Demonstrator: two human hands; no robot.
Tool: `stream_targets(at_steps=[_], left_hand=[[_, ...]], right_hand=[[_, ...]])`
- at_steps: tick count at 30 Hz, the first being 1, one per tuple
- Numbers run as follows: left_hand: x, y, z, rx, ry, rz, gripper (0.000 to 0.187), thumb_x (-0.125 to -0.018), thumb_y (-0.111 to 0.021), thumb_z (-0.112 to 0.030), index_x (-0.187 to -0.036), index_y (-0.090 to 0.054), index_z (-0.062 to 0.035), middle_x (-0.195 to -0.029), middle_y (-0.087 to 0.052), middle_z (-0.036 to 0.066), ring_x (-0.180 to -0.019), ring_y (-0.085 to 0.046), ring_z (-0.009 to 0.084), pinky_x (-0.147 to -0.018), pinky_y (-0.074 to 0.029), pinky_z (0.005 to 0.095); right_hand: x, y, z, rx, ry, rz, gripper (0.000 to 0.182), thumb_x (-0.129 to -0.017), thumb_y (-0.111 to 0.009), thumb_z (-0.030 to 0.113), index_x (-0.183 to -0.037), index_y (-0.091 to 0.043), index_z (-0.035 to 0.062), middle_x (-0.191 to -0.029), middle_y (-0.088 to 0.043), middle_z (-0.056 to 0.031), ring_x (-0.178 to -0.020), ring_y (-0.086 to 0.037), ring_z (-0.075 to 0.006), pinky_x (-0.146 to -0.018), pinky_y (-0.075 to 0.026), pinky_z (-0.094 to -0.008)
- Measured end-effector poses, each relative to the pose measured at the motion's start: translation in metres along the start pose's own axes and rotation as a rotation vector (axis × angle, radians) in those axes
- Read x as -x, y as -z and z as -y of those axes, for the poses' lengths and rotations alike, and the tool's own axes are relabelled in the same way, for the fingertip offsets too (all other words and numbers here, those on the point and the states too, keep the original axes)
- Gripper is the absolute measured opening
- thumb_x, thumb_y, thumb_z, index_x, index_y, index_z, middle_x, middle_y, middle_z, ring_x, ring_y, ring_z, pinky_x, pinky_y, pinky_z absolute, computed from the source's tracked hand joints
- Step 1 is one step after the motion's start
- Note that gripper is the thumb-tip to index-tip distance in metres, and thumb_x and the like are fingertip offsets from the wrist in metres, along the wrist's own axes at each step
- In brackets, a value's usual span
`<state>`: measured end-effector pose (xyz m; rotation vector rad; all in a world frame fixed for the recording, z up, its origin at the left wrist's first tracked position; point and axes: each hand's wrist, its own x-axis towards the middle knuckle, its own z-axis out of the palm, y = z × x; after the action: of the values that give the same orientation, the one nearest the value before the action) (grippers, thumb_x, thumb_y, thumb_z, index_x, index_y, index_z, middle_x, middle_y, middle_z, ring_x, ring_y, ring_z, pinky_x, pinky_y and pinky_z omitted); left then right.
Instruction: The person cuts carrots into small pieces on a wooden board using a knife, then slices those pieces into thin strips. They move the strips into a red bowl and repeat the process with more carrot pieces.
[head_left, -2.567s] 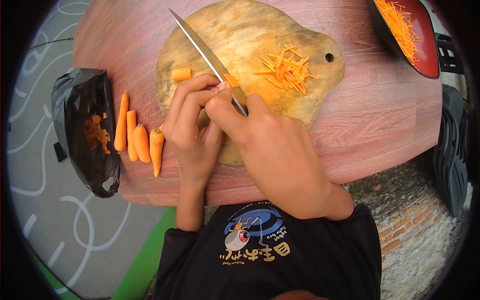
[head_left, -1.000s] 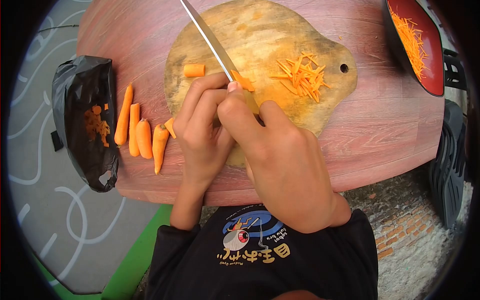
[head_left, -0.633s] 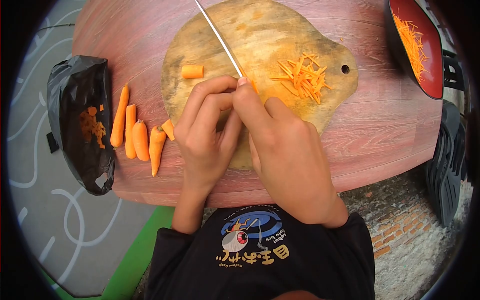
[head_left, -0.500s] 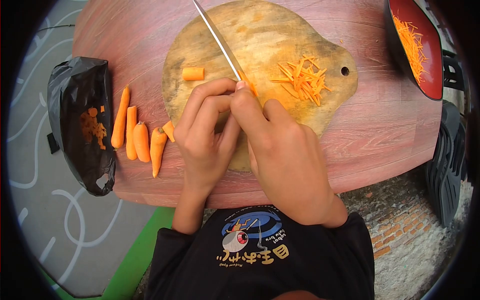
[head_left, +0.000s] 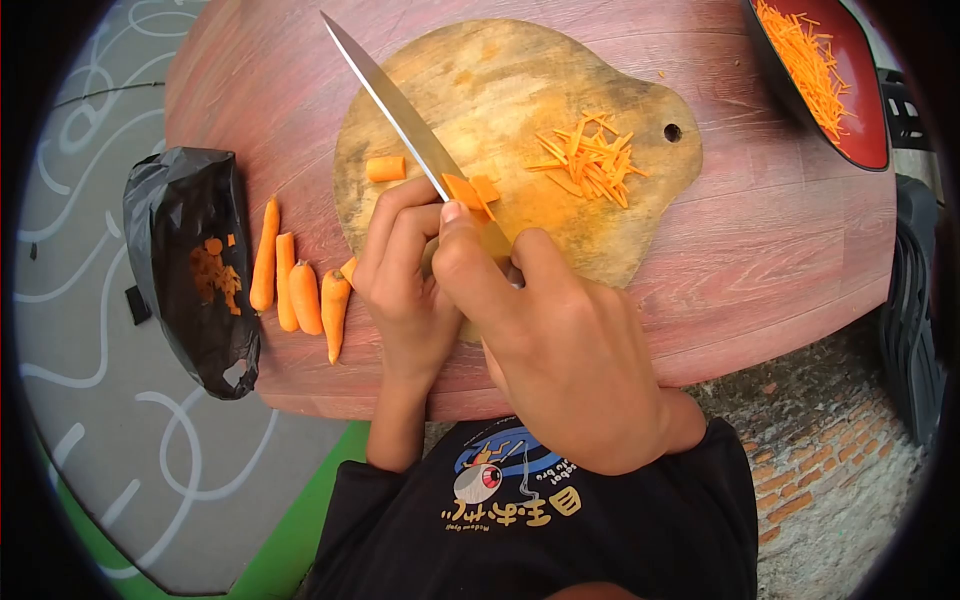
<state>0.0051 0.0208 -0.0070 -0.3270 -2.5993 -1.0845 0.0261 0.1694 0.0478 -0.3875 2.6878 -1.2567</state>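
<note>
A knife [head_left: 395, 100] points up and to the left over the round wooden board [head_left: 560, 60]. My right hand [head_left: 560, 330] is closed round its handle end, with the thumb near the base of the blade. Thin carrot slices [head_left: 470, 192] lie against the blade just beyond my fingertips. My left hand [head_left: 405, 270] is beside the knife with its fingers curled; whatever its fingertips hold is hidden. To the right on the board is a pile of carrot strips [head_left: 590, 160], and a short carrot piece [head_left: 385, 168] rests at the left.
Several whole carrots [head_left: 304, 298] lie on the pink wooden table [head_left: 780, 230] at the left. Beside them, a black plastic bag [head_left: 185, 200] holds orange scraps. A red and black bowl [head_left: 866, 120] of carrot strips stands at the upper right.
The knife has shifted left and now shows more of its blade. More carrot slices show beside it. Both hands sit slightly lower and have moved apart a little at the fingertips.
</note>
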Motion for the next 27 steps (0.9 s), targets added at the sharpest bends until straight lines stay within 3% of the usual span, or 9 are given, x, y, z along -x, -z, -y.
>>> stream_targets(at_steps=[9, 11, 14, 18, 23, 27], left_hand=[[0.007, -0.007, 0.009, -0.057, 0.051, -0.025, 0.011, -0.082, -0.07, 0.005, -0.091, -0.064, 0.0065, -0.099, -0.068, 0.017, -0.082, -0.068, 0.0281, -0.069, -0.053, 0.0344], [0.005, -0.01, 0.021, 0.022, -0.127, -0.073, 0.011, -0.083, -0.069, 0.005, -0.093, -0.065, 0.0076, -0.098, -0.068, 0.017, -0.082, -0.068, 0.0287, -0.068, -0.053, 0.0351], [0.001, -0.009, 0.018, -0.016, -0.189, -0.087, 0.012, -0.082, -0.069, 0.005, -0.093, -0.066, 0.0082, -0.097, -0.068, 0.018, -0.082, -0.069, 0.029, -0.067, -0.053, 0.0354], [0.004, -0.01, 0.017, -0.036, -0.182, -0.107, 0.01, -0.084, -0.069, 0.004, -0.093, -0.066, 0.0081, -0.097, -0.069, 0.018, -0.082, -0.068, 0.0284, -0.067, -0.053, 0.035], [0.005, -0.008, 0.004, 0.02, 0.017, -0.082, 0.007, -0.089, -0.071, 0.003, -0.091, -0.066, 0.007, -0.099, -0.07, 0.017, -0.083, -0.068, 0.0256, -0.069, -0.053, 0.0332], [-0.001, -0.008, 0.004, -0.031, -0.091, -0.087, 0.008, -0.087, -0.072, 0.004, -0.089, -0.065, 0.0062, -0.101, -0.071, 0.017, -0.084, -0.068, 0.025, -0.07, -0.053, 0.0329]], right_hand=[[0.0, -0.001, 0.005, 0.083, -0.017, 0.018, 0.045, -0.093, -0.059, 0.007, -0.137, -0.053, 0.0167, -0.087, -0.057, -0.0163, -0.061, -0.068, -0.0365, -0.048, -0.056, -0.0442], [-0.001, -0.002, 0.005, 0.077, -0.013, 0.006, 0.045, -0.093, -0.059, 0.007, -0.137, -0.053, 0.0167, -0.086, -0.057, -0.0161, -0.06, -0.068, -0.036, -0.048, -0.056, -0.0437], [-0.001, -0.008, 0.005, 0.08, -0.013, -0.023, 0.045, -0.093, -0.06, 0.007, -0.136, -0.053, 0.0166, -0.084, -0.057, -0.0158, -0.059, -0.068, -0.0357, -0.047, -0.056, -0.0434], [-0.002, -0.007, 0.005, 0.056, -0.017, -0.025, 0.043, -0.093, -0.06, 0.007, -0.135, -0.053, 0.0163, -0.083, -0.057, -0.016, -0.059, -0.068, -0.0365, -0.047, -0.055, -0.0441], [0.0, -0.002, 0.004, 0.042, -0.042, 0.03, 0.041, -0.094, -0.059, 0.008, -0.133, -0.054, 0.0159, -0.083, -0.058, -0.0171, -0.059, -0.067, -0.038, -0.047, -0.055, -0.0452], [0.002, -0.005, 0.0, 0.02, -0.043, 0.013, 0.039, -0.094, -0.059, 0.009, -0.132, -0.053, 0.0164, -0.083, -0.058, -0.0174, -0.058, -0.067, -0.0384, -0.047, -0.055, -0.0453]])
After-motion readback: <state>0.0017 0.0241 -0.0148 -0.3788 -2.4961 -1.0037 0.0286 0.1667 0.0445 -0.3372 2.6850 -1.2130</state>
